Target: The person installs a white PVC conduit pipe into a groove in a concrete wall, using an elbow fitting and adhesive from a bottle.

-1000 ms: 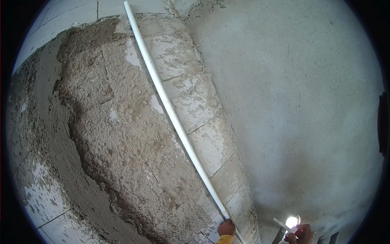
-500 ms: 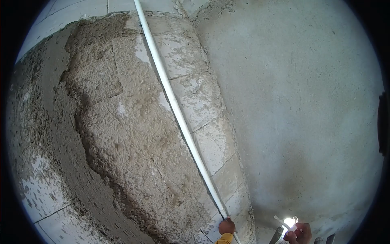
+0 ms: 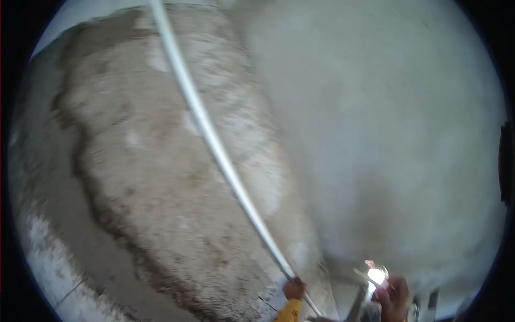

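A long white pipe (image 3: pixel 214 145) runs slantwise across the view, along the wall strip with rough, patchy mortar. My left hand (image 3: pixel 294 290), below a yellow sleeve, is closed around the pipe near its lower end. At the lower right my right hand (image 3: pixel 394 298) has its fingers curled and pressed together by a small pale piece (image 3: pixel 365 276) in a very bright spot of light. Glare and blur hide the exact kind of that piece, though the fingers seem closed on it.
Rough mortar (image 3: pixel 155 177) covers the middle left, edged by a darker, smoother band (image 3: pixel 59 177). Pale blocks (image 3: pixel 48 268) show at the lower left. A smooth grey plastered wall (image 3: pixel 386 118) fills the right. Dark upright bars (image 3: pixel 432 303) stand at the bottom right.
The view has shifted and blurred, so the pipe's upper end appears further left. Both hands sit slightly higher in the picture. A reddish tip now shows above the bright spot.
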Demonstrator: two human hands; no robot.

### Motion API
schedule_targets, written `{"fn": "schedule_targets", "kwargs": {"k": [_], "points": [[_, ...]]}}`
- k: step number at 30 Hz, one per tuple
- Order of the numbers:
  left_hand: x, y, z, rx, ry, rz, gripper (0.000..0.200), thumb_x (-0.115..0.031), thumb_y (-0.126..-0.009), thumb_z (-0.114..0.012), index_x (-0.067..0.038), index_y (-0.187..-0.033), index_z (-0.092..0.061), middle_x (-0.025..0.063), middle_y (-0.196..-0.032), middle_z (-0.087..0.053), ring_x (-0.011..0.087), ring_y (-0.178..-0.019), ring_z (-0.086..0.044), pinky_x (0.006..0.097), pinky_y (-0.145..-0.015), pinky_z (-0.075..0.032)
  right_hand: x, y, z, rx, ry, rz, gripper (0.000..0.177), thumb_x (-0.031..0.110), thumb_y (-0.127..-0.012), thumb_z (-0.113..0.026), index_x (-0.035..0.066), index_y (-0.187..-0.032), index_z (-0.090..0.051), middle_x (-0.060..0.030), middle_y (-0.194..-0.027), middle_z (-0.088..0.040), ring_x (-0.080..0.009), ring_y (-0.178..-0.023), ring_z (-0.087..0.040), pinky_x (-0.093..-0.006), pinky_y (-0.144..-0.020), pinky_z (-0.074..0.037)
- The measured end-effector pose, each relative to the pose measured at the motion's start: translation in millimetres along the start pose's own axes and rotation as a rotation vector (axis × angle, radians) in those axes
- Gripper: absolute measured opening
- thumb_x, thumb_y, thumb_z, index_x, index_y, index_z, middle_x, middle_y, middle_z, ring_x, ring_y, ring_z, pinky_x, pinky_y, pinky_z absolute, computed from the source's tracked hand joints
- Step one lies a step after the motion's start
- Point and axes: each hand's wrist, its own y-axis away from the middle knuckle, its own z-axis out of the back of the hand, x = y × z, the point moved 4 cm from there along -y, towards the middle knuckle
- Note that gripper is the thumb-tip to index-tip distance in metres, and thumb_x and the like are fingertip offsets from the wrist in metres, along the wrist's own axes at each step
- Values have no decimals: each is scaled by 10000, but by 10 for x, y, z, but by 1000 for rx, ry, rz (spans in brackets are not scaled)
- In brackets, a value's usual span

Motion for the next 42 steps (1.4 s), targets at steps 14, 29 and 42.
{"fn": "schedule_targets", "kwargs": {"k": [14,29,42], "points": [[-872,88,1238,452,927,425,595,-479,-1043,-588,92,-915,-695,171,-808,-749,240,-701,-748,296,-587,-582,1200,301,1796,-499,418,-5,322,28,-957,-664,-1,-1258,-554,-105,-1058,-710,-181,-955,-712,-306,-809,-611],[-1192,520,1690,670,770,116,407,-302,-1044,-625,61,-889,-721,117,-795,-748,179,-705,-717,300,-654,-563,-1188,864,3229,-243,1257,-432,356,110,-795,-743,43,-1139,-677,-245,-1098,-695,-426,-1023,-694,-453,-922,-558],[-1184,525,1581,666,714,40,347,-264,-1021,-653,73,-983,-727,140,-836,-761,197,-749,-729,315,-716,-566,-2276,710,3276,-77,1128,-572,374,158,-818,-758,47,-1169,-692,-210,-1140,-729,-384,-1068,-705,-439,-938,-557]]}}
